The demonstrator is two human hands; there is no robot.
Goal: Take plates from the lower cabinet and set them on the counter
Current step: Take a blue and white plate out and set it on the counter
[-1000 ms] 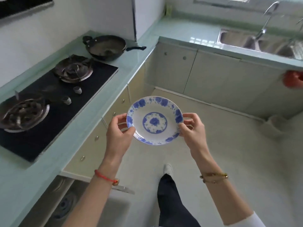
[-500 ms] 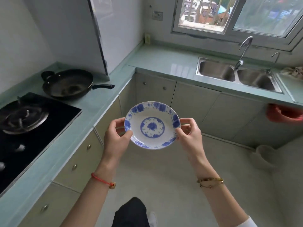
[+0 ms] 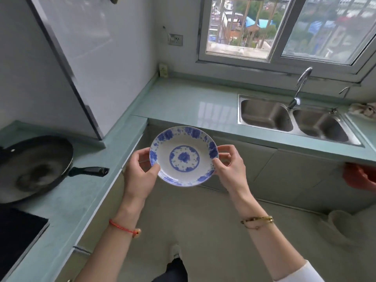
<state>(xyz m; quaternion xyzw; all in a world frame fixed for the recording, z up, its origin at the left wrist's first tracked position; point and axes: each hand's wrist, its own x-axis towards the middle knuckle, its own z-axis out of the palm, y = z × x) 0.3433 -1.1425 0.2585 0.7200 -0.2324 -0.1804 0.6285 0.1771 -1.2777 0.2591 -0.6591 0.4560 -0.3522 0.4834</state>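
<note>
A white plate with blue flower patterns (image 3: 184,156) is held level in the air over the floor, in front of the corner where two runs of pale green counter (image 3: 183,102) meet. My left hand (image 3: 140,176) grips its left rim and my right hand (image 3: 228,168) grips its right rim, thumbs on top. The plate's near edge sits just below counter height. The lower cabinet doors (image 3: 262,169) under the sink run are closed.
A black frying pan (image 3: 32,169) rests on the left counter, its handle pointing right toward the plate. A black hob (image 3: 16,233) lies nearer me. A double steel sink (image 3: 293,119) with a tap is at the back right. A red bag (image 3: 360,178) hangs at the right.
The view has swung up and to the right, from the hob toward the corner and window. Both hands have carried the plate forward toward the back counter, grip unchanged.
</note>
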